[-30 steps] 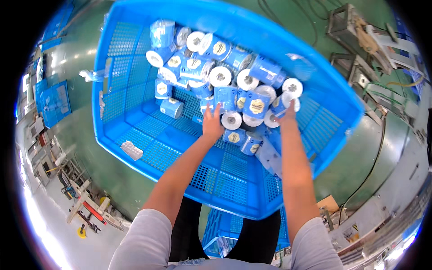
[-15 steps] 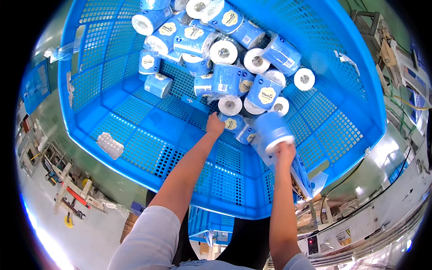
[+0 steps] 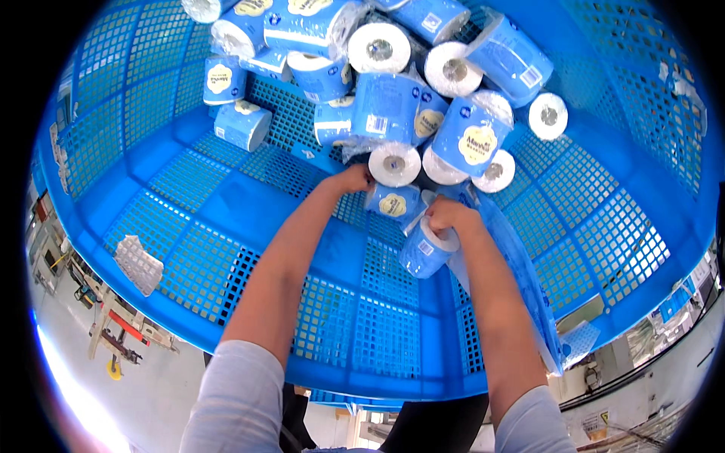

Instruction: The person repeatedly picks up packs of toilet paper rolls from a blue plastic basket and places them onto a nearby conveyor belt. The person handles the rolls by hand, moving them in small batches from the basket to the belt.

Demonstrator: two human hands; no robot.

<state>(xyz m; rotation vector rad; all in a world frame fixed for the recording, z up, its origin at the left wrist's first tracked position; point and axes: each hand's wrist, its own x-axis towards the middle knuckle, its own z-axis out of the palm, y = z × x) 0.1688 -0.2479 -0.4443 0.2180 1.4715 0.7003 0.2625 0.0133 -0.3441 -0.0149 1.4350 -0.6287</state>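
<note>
My left hand [image 3: 353, 179] reaches into a big blue perforated plastic crate [image 3: 264, 215]. Its curled fingers are at the side of a toilet roll lying end-on [image 3: 394, 164] and a wrapped roll [image 3: 393, 202] below; the fingertips are hidden. My right hand [image 3: 447, 214] is closed at the upper end of a blue-wrapped toilet roll [image 3: 424, 252], which tilts with its white end up. Clear film hangs beside that hand. A long blue plastic film sheet [image 3: 517, 257] lies to the right, along my right forearm.
Several blue-wrapped toilet rolls [image 3: 387, 106] are heaped at the crate's far side. One roll [image 3: 243, 124] lies apart at the left. A piece of pale plastic [image 3: 139, 264] is on the near left wall. Machinery [image 3: 121, 332] stands outside the crate.
My view has come closer to the crate. My right hand has moved left, from holding a blurred roll at the right to a roll near the middle. My left hand stays by the heap.
</note>
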